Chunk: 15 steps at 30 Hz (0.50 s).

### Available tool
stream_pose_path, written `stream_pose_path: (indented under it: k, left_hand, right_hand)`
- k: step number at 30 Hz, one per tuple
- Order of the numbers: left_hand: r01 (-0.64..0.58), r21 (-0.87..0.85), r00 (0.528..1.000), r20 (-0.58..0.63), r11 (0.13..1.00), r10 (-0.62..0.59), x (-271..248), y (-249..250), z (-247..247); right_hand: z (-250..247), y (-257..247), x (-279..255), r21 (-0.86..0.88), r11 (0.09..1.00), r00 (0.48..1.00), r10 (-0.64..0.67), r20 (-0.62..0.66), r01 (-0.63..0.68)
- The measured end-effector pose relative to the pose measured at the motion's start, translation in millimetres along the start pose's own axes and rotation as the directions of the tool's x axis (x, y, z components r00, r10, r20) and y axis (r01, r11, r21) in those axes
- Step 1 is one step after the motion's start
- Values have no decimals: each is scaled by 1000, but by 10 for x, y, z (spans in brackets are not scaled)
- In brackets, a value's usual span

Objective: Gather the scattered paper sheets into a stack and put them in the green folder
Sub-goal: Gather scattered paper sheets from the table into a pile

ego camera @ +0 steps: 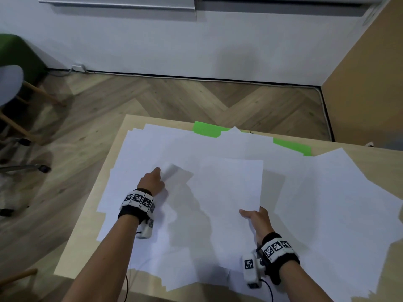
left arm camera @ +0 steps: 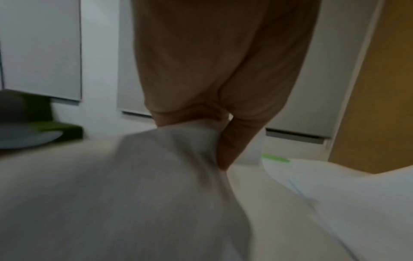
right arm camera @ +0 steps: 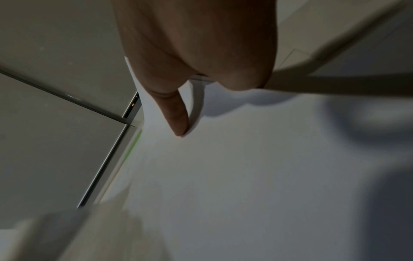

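- We pinch one paper sheet [ego camera: 177, 174] at its corner with our left hand [ego camera: 152, 180]; the left wrist view shows the fingers [left arm camera: 232, 141] closed on the raised, bending paper. We judge the corner grip is there to peel this sheet off those beneath.
- Our right hand [ego camera: 257, 220] grasps the near edge of the held sheets [ego camera: 231, 192], thumb on top, lifted above the rest. It likely serves as the growing stack.
- The remaining scattered sheets [ego camera: 340, 192] overlap across most of the table [ego camera: 87, 225], some reaching past its near edge.
- The green folder [ego camera: 207, 128] lies at the table's far edge, mostly covered by paper, with only two green patches showing. It will probably need uncovering before anything goes in.
- The table is pale wood. Beyond it are a herringbone wood floor [ego camera: 174, 99], a white wall [ego camera: 174, 44] with a cable along its base, and a chair [ego camera: 13, 88] at the left.
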<state>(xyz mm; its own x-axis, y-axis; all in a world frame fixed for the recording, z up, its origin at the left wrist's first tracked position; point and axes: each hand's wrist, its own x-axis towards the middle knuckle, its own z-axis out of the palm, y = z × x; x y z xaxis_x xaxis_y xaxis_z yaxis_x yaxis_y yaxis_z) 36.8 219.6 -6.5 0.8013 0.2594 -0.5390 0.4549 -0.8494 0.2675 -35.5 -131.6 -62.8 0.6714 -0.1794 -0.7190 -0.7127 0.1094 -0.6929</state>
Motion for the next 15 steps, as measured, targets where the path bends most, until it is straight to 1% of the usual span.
stream_pose_path:
  k: [1,2,3,4,5,6,7,8,10,11,12,13,14,15]
  left_hand:
    - [-39,25,997,-65,999,40,-37,75,-87]
    - [-76,28,984,-161,997,79,-99,160,-181]
    - [-122,-5,955,-273,993,116,-146,239,-277]
    - [-193,-79,910,-386,978,149,-219,330,-385]
    - [-279,-184,868,-467,942,166,-279,409,-492]
    - [-370,-305,841,-512,877,177,-356,499,-609]
    - [-446,-430,827,-533,785,178,-437,597,-718]
    - [-499,-550,826,-535,670,176,-528,700,-823]
    - [-555,-738,830,-517,384,208,-704,898,-997]
    - [-540,-812,838,-495,221,230,-764,984,-1054]
    - [-490,-869,850,-458,70,261,-813,1058,-1089]
    - [-423,-905,861,-415,-38,294,-824,1113,-1095]
    - [-362,-927,871,-373,-95,318,-834,1169,-1078]
    - [-319,-943,885,-333,-96,325,-800,1201,-1027]
  right_hand:
    - [26,-25,-20,-6,1000,1000,15,0,-15]
    - [48,-61,-56,-12,1000,1000,25,-1,-25]
    - [55,-75,-59,-12,999,999,39,3,-39]
    - [57,-78,-43,-6,999,999,46,12,-46]
    - [69,-87,-37,-16,999,999,48,3,-47]
    - [82,-103,-47,-32,999,999,43,7,-43]
    - [85,-90,-32,-32,998,999,48,-3,-48]
    - [81,-60,4,-38,998,999,43,-2,-43]
    - [110,-100,-42,-25,998,999,52,5,-51]
    - [120,-135,-70,-20,998,998,60,-9,-60]
    - [111,-160,-113,-20,997,997,74,6,-73]
    - [103,-198,-151,-7,997,997,82,5,-82]
    - [76,-235,-197,29,996,996,89,31,-90]
    - [73,-277,-277,55,994,994,94,56,-97]
